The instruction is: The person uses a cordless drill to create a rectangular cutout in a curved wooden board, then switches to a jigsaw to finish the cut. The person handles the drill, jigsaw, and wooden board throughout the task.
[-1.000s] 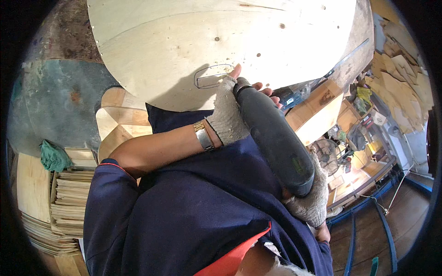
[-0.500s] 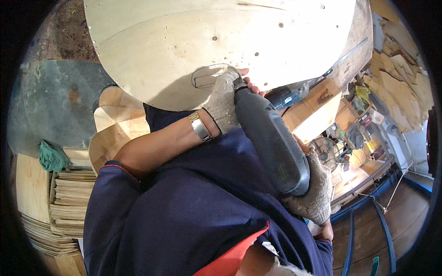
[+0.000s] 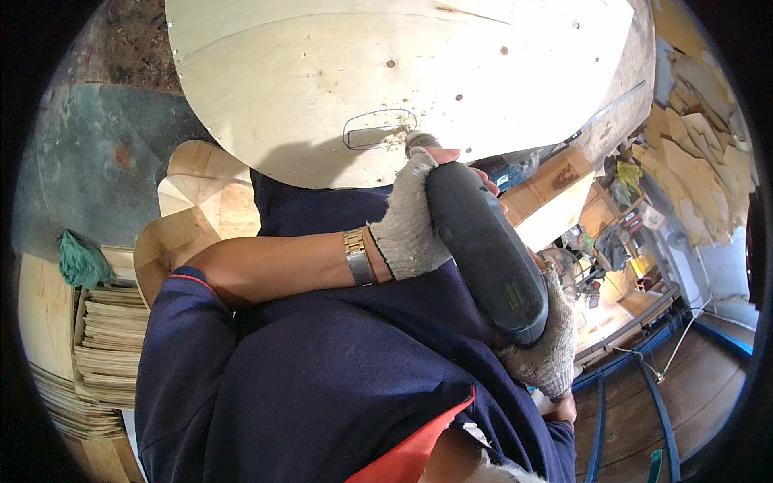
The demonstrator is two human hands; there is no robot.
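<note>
1 cream-knit-gloved left hand (image 3: 412,224) and matching right hand (image 3: 549,348) are gripping a long black power tool (image 3: 487,245), seemingly cutting curved pale plywood (image 3: 322,80); outline-following is demanding steadiness.

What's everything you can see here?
Power tool: one, dark, centre right, held
Big wooden panel: one, pale, top middle
Drawn outline: one, blue, on the panel
Shaped wood pieces: several, light brown, left
Cloth: one, green, far left
Stacked sheets: many, tan, lower left
Wood scraps: many, tan, upper right
Fan: one, dark, right
Clutter: uncountable, mixed, right
Watch: one, gold-silver, centre
Shirt: one, navy, bottom middle
Left hand: one, off-white-gloved, tool's front
Right hand: one, off-white-gloved, tool's back
</note>
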